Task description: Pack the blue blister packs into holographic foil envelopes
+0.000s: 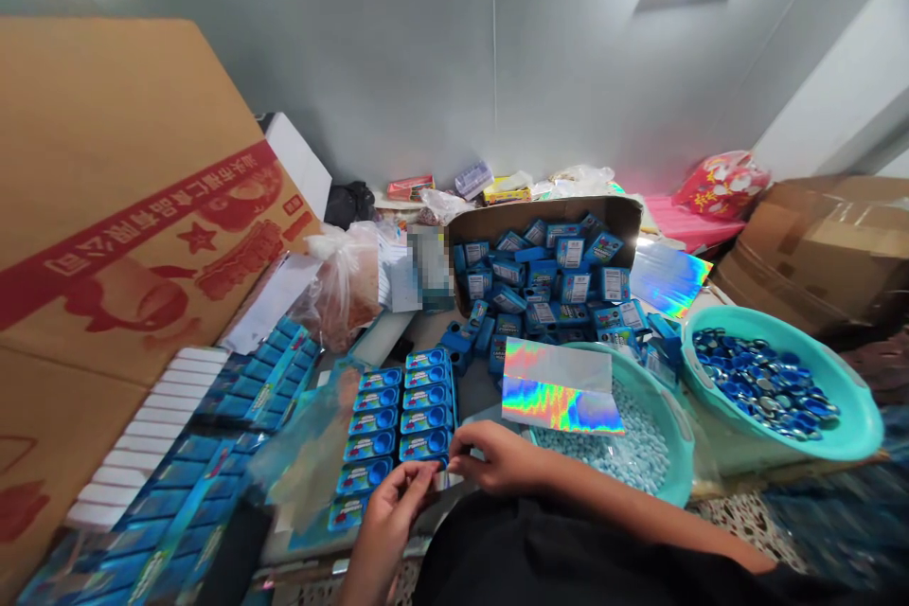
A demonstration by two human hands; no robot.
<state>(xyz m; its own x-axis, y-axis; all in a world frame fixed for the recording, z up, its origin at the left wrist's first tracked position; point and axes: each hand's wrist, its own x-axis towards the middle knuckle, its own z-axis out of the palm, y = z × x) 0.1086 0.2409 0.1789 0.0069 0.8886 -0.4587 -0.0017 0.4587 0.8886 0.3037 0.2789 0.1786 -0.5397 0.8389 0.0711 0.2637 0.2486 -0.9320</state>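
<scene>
Pinching a small blue packet [435, 473] between the fingertips, the left hand [387, 530] and the right hand [501, 459] held it at its two ends. Both hands were narrowly closed on it, probably to keep it steady just above the table, though the fingers hid most of it and the view was poor. Its long axis seemed to lie crosswise, roughly left to right. Just beyond it, more blue packets [402, 426] lay in two tidy columns on a clear plastic sheet [302, 454], each packet set crosswise, an arrangement that seemed to keep them within easy reach. To the right, a sheet of rainbow foil [561, 388] lay across the rim of a teal basin [678, 454] filled with pale blue tablets [603, 454], and a second teal basin [852, 407] held blue and silver discs [767, 379]. Farther back, a cardboard tray [543, 227] was heaped with blue boxes [546, 279], and a large printed carton [120, 189] leaned at the left.
</scene>
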